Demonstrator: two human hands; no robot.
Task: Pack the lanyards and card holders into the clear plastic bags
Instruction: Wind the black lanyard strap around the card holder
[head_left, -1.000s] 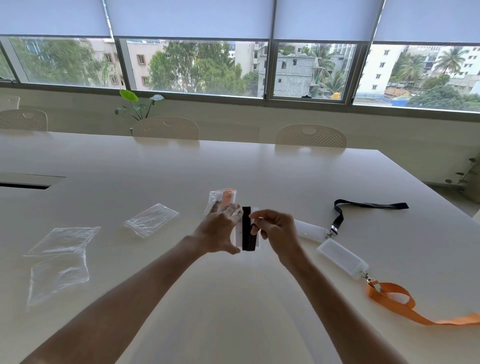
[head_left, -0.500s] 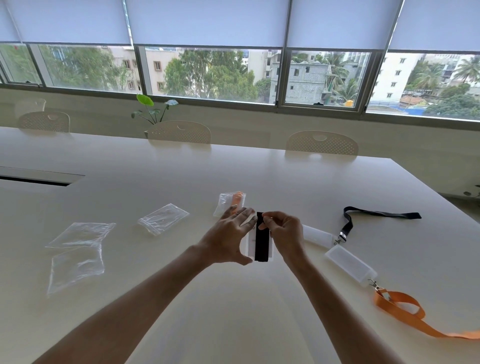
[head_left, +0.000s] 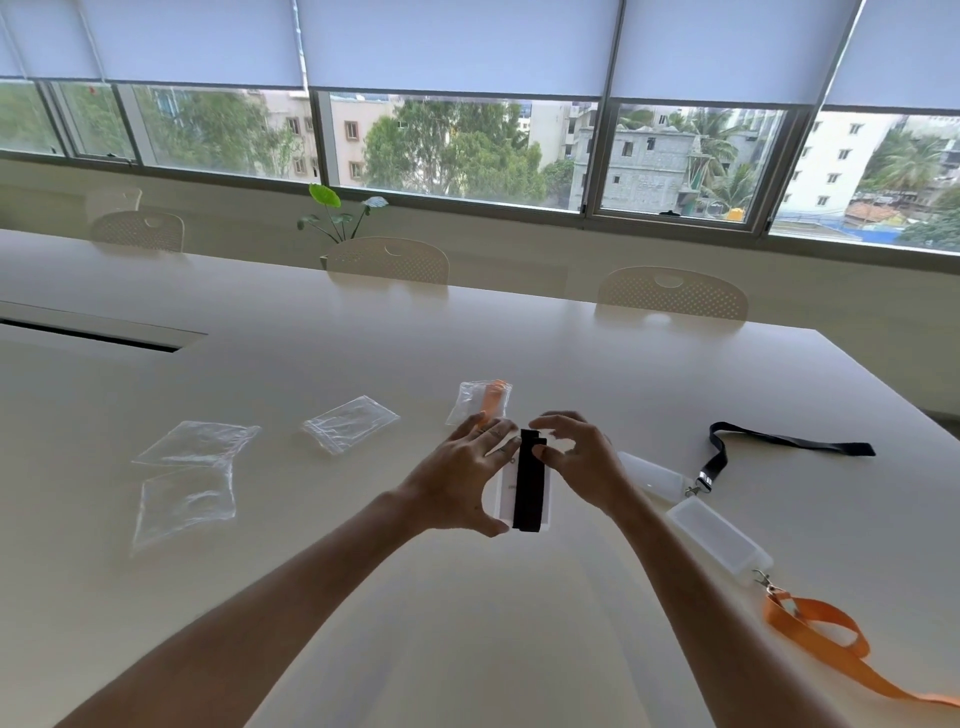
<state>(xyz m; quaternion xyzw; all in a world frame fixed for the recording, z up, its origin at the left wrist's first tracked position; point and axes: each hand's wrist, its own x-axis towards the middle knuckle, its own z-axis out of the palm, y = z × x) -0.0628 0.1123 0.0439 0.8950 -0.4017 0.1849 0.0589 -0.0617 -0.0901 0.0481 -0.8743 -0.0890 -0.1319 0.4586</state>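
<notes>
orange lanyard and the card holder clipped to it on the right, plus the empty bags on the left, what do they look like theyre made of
Orange lanyard: flat woven fabric ribbon by the look, matte, lying in soft loops; small metal-looking clip.
Card holder: frosted translucent plastic, probably semi-rigid; it keeps a flat shape.
Empty bags: thin clear plastic film, glossy, wrinkled with bright glints.
</notes>
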